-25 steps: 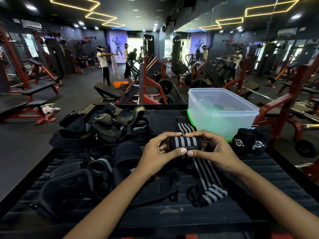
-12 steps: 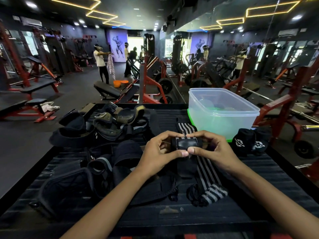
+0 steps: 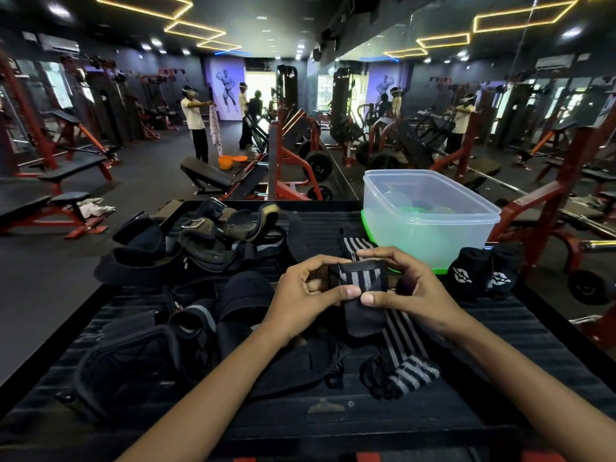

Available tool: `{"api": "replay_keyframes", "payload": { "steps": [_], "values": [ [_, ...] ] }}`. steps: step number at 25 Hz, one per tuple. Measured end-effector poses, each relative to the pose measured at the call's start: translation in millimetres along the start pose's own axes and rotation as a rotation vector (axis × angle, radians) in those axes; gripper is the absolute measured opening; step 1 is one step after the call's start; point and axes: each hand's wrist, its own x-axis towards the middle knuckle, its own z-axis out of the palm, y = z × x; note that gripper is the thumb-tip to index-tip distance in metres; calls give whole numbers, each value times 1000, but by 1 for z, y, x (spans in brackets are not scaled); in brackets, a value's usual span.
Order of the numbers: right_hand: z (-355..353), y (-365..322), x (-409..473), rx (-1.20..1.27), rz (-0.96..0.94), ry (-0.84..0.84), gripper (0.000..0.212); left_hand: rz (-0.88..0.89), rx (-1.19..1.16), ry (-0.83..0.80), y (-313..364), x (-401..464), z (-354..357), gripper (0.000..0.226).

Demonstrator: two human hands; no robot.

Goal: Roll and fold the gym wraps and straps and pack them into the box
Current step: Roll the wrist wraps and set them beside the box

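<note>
A black wrist wrap with grey stripes [image 3: 359,278] is rolled into a tight bundle above the black table [image 3: 520,355]. My left hand [image 3: 305,295] grips its left end and my right hand [image 3: 405,288] grips its right end, thumbs meeting under the roll. A black flap hangs from the roll. A second striped wrap [image 3: 405,355] lies flat beneath, its end bunched near the front. The clear plastic box [image 3: 430,215] with a green base stands behind my right hand. Two rolled black wraps with white logos [image 3: 480,278] sit to its right.
A pile of black belts, padded straps and grips [image 3: 206,241] covers the table's left half, with more black pads [image 3: 140,358] at front left. Gym benches, red machines and several people stand beyond the table. A mirror wall runs along the right.
The roll has turned in my fingers: its striped face gave way to a black flap, which now hangs lower in front. Both hands stay in place.
</note>
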Motion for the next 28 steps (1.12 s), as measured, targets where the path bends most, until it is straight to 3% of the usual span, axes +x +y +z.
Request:
{"api": "replay_keyframes", "payload": {
  "steps": [8, 17, 28],
  "values": [
    [0, 3, 1, -51, -14, 17, 47, 51, 60, -46, 1, -2, 2, 48],
    [1, 6, 0, 5, 62, -85, 54, -2, 164, 44, -4, -2, 0, 34],
    [2, 1, -2, 23, 65, -89, 60, -135, -82, -27, 4, -1, 3, 23]
  ]
}}
